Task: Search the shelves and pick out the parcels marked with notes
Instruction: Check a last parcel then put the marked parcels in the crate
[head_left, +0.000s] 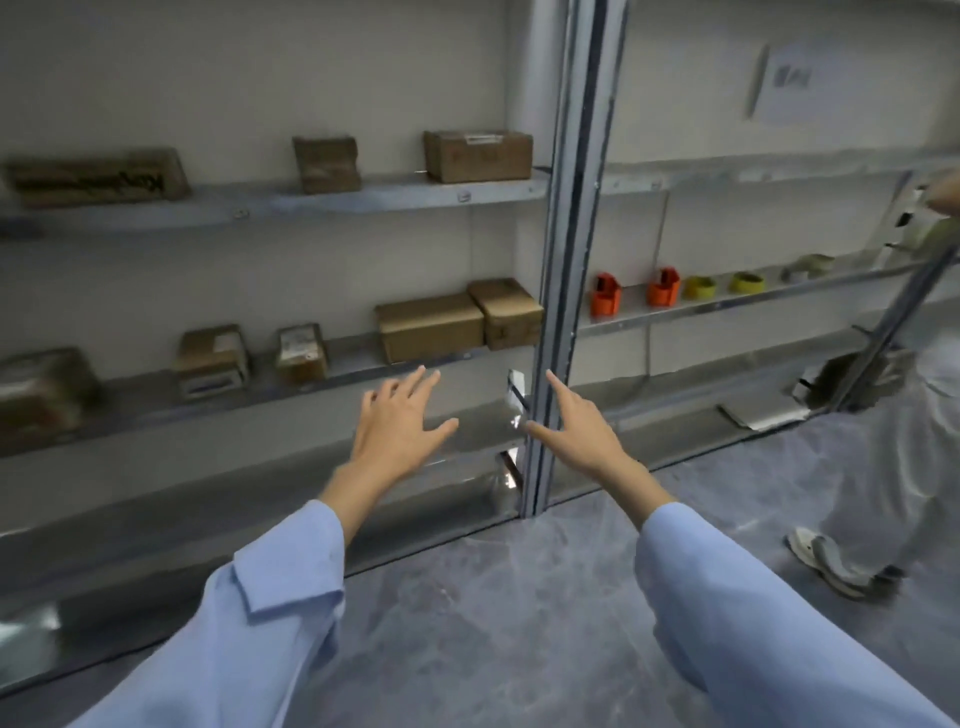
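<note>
Brown cardboard parcels stand on two grey metal shelves. On the upper shelf (363, 200) are a long flat box (96, 176), a small box (326, 163) and a labelled box (478, 155). The lower shelf (311, 382) carries a plain box (428, 326), another box (506, 312) behind it, two small labelled parcels (212, 359) (301, 352) and a blurred parcel (44, 387) at far left. My left hand (397, 418) is held out, fingers spread, holding nothing, below the plain box. My right hand (576, 426) reaches forward beside the shelf post (571, 260), fingers straight, empty.
Right of the post, a shelf holds two orange tape dispensers (605, 295) (663, 287) and rolls of tape (698, 287). Another person (893, 467) in light trousers stands at the right edge. A paper sheet (792, 83) hangs on the wall. Grey floor (493, 597) lies below.
</note>
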